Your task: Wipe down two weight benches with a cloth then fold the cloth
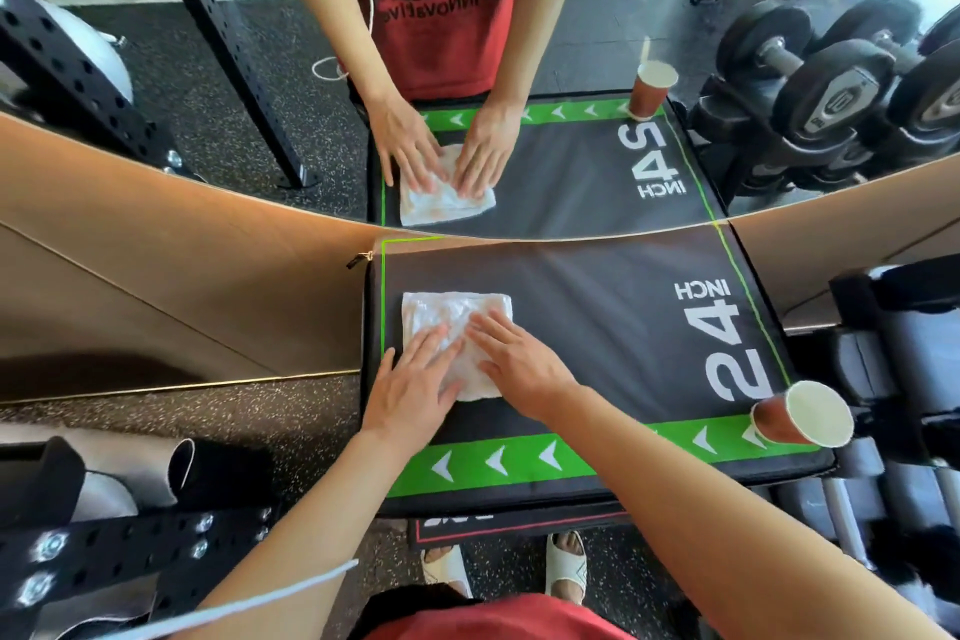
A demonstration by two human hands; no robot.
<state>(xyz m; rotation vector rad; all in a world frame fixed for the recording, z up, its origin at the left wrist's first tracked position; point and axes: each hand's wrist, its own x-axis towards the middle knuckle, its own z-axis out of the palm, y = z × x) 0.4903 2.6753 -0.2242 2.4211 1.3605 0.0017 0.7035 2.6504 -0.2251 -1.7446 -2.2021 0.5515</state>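
Note:
A white cloth [447, 314], folded into a rough rectangle, lies flat on the left part of a black padded box top [597, 327] printed "24 INCH" with a green arrow strip along the near edge. My left hand [415, 390] rests flat on the cloth's near left part, fingers spread. My right hand [519, 359] presses flat on its near right part, fingers pointing left. Both palms are down and neither hand grips the cloth. No weight bench is identifiable in view.
A brown paper cup [802, 416] stands on the box's near right corner. A wall mirror [156, 68] directly behind the box reflects the scene. Dumbbells on a rack [893, 431] stand at the right, a black perforated frame [78, 551] at the near left.

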